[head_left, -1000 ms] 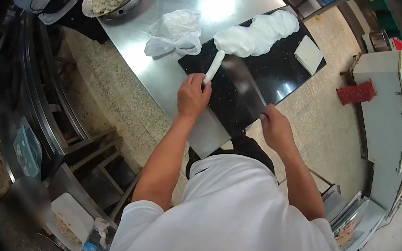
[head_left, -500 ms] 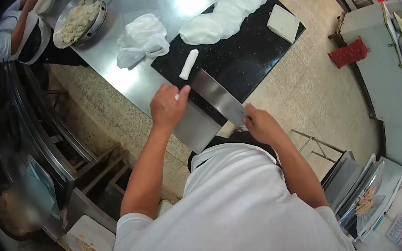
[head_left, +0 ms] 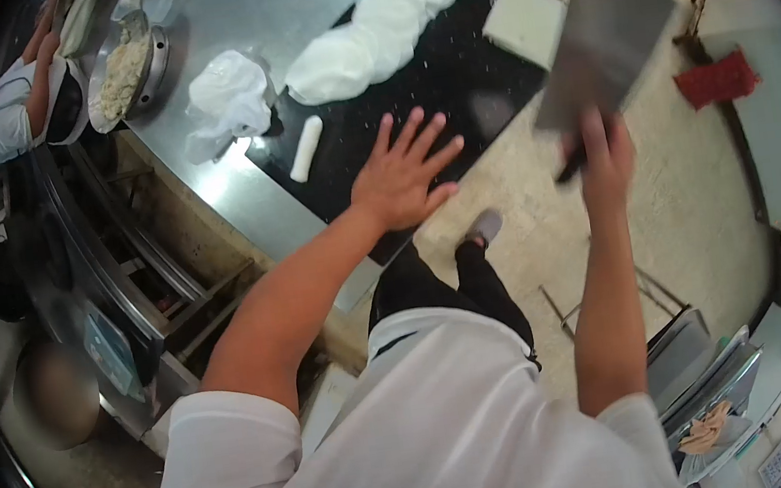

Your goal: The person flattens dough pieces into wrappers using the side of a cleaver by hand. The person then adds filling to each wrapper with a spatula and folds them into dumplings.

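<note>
My left hand (head_left: 407,176) is spread flat, palm down, over the near part of the black board (head_left: 477,72); whether it presses on the surface is hard to tell. My right hand (head_left: 606,154) grips the dark handle of a broad cleaver (head_left: 607,37), its blade raised off to the right of the board and slightly blurred. Left of my left hand lies a short white dough roll (head_left: 306,149). Overlapping thin white dough rounds (head_left: 366,47) run along the board's far side. A pale square slab or stack (head_left: 524,23) sits at the right, close to the blade.
A crumpled white plastic bag (head_left: 231,98) lies on the steel table (head_left: 222,21). Beyond it stands a metal bowl (head_left: 158,68) of pale crumbly food. Another person (head_left: 13,110) works at the far left. A red cloth (head_left: 719,79) hangs at right.
My right hand has lifted the cleaver from the board's near edge up and to the right. My left hand has moved right and opened flat over the board. The view has shifted.
</note>
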`<action>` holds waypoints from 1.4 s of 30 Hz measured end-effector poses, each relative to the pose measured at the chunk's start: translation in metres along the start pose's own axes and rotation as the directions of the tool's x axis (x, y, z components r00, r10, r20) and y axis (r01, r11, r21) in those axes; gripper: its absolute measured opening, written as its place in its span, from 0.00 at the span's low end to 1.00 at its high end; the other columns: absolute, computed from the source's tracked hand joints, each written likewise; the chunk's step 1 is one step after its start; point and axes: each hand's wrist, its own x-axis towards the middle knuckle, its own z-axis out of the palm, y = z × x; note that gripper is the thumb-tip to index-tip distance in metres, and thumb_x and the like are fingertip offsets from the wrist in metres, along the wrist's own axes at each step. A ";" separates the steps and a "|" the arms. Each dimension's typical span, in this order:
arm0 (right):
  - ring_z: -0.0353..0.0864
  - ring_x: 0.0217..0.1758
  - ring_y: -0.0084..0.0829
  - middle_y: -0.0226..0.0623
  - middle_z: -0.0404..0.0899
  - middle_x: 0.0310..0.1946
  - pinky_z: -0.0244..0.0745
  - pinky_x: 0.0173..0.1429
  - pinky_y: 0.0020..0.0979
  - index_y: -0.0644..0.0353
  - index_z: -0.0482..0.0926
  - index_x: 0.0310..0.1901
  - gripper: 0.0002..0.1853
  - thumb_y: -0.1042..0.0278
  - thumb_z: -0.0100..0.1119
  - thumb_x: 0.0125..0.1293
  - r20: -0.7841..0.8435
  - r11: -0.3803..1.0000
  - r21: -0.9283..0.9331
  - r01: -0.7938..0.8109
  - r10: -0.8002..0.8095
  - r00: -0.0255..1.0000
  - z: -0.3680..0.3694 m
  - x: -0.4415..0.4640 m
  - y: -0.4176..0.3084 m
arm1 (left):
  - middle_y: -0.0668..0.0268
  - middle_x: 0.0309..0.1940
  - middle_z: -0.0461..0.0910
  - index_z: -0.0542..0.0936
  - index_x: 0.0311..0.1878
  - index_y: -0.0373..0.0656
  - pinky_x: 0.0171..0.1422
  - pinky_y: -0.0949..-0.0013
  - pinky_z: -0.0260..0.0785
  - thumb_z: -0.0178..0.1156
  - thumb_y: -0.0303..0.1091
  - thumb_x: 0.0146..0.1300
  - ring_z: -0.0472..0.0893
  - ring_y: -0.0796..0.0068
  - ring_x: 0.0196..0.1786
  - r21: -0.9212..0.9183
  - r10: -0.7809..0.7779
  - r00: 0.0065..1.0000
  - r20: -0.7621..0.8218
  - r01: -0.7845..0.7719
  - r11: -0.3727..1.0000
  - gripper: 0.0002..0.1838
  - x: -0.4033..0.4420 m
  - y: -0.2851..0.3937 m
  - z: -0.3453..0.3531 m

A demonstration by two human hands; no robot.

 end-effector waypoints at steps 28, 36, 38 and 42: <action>0.87 0.44 0.54 0.57 0.85 0.40 0.80 0.49 0.45 0.70 0.76 0.55 0.27 0.56 0.69 0.63 0.567 0.795 -0.600 -0.085 0.498 0.657 0.063 -0.096 0.050 | 0.58 0.79 0.56 0.68 0.75 0.58 0.81 0.33 0.36 0.53 0.70 0.64 0.53 0.52 0.82 0.018 0.210 0.975 0.073 -0.212 0.977 0.42 0.019 -0.015 -0.005; 0.86 0.45 0.56 0.58 0.85 0.38 0.81 0.49 0.49 0.67 0.70 0.65 0.39 0.54 0.75 0.56 0.296 0.586 -0.772 -0.244 0.672 0.679 0.087 -0.104 0.040 | 0.65 0.75 0.66 0.76 0.69 0.60 0.82 0.36 0.38 0.53 0.70 0.63 0.58 0.58 0.81 -0.125 0.646 0.730 0.225 -0.636 0.762 0.37 0.023 -0.034 0.000; 0.86 0.44 0.56 0.59 0.85 0.39 0.80 0.49 0.50 0.67 0.71 0.62 0.39 0.52 0.76 0.54 0.442 0.640 -0.768 -0.005 0.538 0.718 0.090 -0.067 0.047 | 0.63 0.75 0.66 0.75 0.70 0.61 0.82 0.36 0.38 0.54 0.69 0.63 0.58 0.58 0.81 -0.031 0.529 0.842 0.108 -0.529 0.848 0.36 0.044 -0.056 -0.007; 0.86 0.44 0.57 0.60 0.85 0.41 0.79 0.51 0.51 0.67 0.73 0.58 0.37 0.51 0.76 0.53 0.376 0.578 -0.804 -0.142 0.678 0.632 0.092 -0.067 0.026 | 0.62 0.76 0.65 0.74 0.71 0.61 0.82 0.35 0.36 0.55 0.69 0.62 0.58 0.58 0.80 0.023 0.464 0.884 0.055 -0.466 0.885 0.37 0.044 -0.050 -0.008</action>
